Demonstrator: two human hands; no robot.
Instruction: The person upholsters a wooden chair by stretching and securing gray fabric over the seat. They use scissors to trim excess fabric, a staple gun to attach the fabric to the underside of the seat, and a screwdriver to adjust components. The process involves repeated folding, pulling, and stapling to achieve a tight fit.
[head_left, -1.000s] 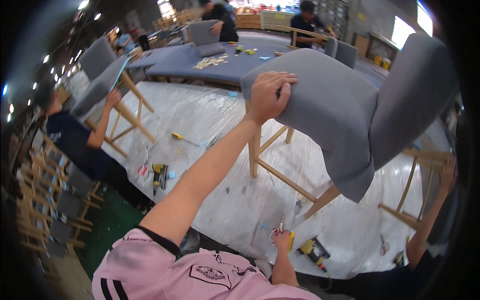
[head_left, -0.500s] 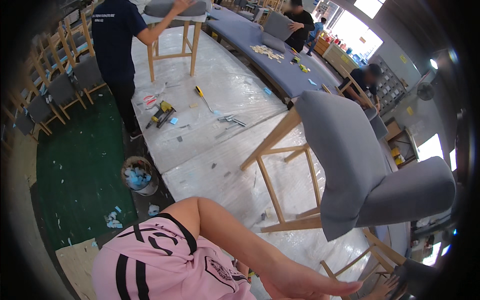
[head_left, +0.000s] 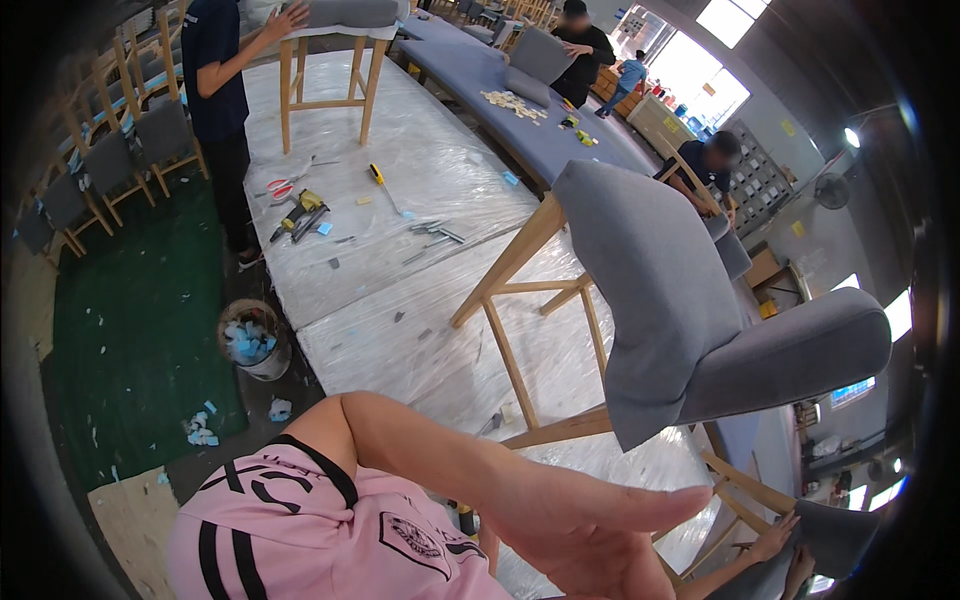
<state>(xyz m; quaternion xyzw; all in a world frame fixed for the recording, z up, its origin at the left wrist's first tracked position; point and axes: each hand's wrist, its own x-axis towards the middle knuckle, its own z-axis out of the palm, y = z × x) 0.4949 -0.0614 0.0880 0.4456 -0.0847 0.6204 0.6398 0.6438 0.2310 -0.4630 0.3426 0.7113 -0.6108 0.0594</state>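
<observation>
Possibly tippy: grey upholstered bar stool (head_left: 660,270)
Left hand (head_left: 605,535) spread, empty; right hand hidden, grip untellable; bumping could topple it.

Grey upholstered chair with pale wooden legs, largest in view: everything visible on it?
The grey fabric-covered chair has a padded seat, a thick padded backrest toward the picture's right, and pale wooden legs joined by rails. Fabric hangs past the seat's lower edge. It appears to stand upright on the white plastic-covered tabletop. No hand visibly touches it; the bare left hand is open.
</observation>
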